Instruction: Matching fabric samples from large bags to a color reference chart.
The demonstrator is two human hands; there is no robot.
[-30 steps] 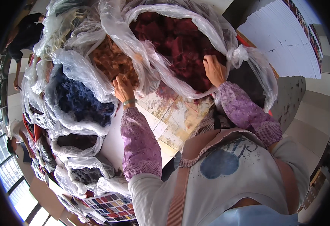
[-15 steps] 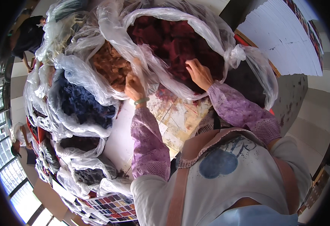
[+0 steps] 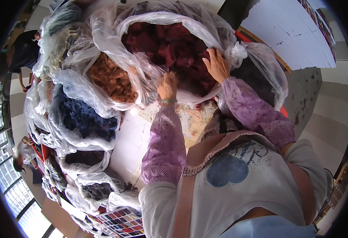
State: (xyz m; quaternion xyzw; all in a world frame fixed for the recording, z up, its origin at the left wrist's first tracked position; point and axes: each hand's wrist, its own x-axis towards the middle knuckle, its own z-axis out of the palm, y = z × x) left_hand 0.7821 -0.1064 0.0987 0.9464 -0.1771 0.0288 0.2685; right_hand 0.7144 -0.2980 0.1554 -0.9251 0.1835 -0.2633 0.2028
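Observation:
A large clear plastic bag (image 3: 155, 16) stands open, full of dark red fluffy tufts (image 3: 170, 43) that look like loose fibre. At its near left rim my left hand (image 3: 167, 85) is closed, fingers curled in; what they hold, if anything, is hidden. My right hand (image 3: 217, 66) rests at the right side of the red tufts, against the bag's inner edge, with thumb and fingers apart. Left of the red bag, a smaller bag holds orange-brown tufts (image 3: 110, 77). Purple patterned sleeves cover both forearms, and a bracelet circles my left wrist.
Further left, plastic bags hold dark blue tufts (image 3: 87, 116) and grey tufts (image 3: 98, 191). Dark material (image 3: 253, 77) fills a bag at the right. Behind it lies a tall stack of white sheets (image 3: 289, 33). A colour chart (image 3: 122, 221) lies at the lower left. Two people are at the far left.
My left hand has moved right, from beside the orange-brown tufts to the red bag's near rim. My right hand has shifted to the red bag's right side, its fingers spreading. The view has shifted slightly.

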